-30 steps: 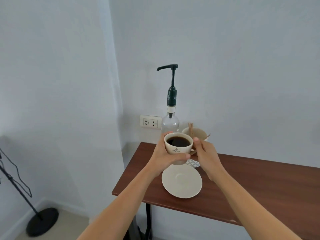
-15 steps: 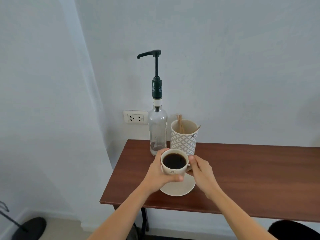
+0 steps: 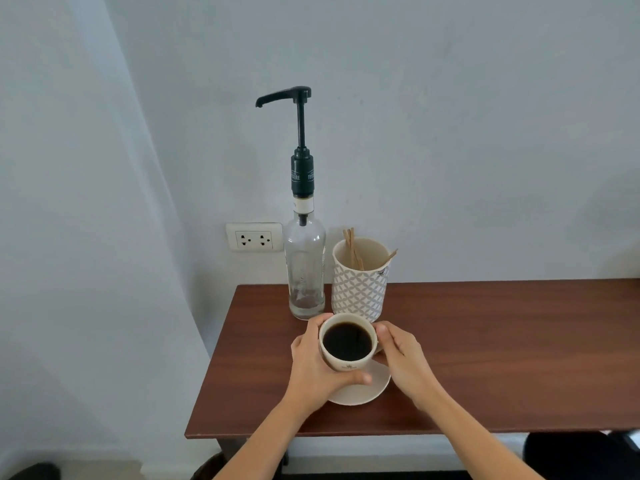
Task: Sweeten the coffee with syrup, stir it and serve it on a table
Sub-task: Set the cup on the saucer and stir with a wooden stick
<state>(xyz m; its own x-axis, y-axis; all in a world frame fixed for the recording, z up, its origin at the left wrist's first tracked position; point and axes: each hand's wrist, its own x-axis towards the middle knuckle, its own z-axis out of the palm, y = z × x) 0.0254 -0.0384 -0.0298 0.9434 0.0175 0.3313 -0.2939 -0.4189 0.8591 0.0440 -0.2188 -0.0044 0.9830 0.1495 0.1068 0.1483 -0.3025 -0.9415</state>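
A cream coffee cup (image 3: 347,362) full of black coffee is held just above a cream saucer (image 3: 372,386) on the brown table (image 3: 485,341). My left hand (image 3: 311,368) wraps the cup's left side, thumb across its front. My right hand (image 3: 403,365) grips the cup's right side, where the handle is hidden. Behind the cup stands a clear glass syrup bottle (image 3: 304,268) with a tall dark pump, nearly empty. To its right is a patterned white holder (image 3: 360,282) with wooden stir sticks (image 3: 353,247).
The table stands against a pale wall with a double power socket (image 3: 254,237) left of the bottle. The table's left edge and front edge are close to the saucer. A dark object (image 3: 581,455) sits below the table at lower right.
The cup has come down from chest height to just over the saucer, both hands still on it. The view has moved closer and tilted so the bottle and holder show fully.
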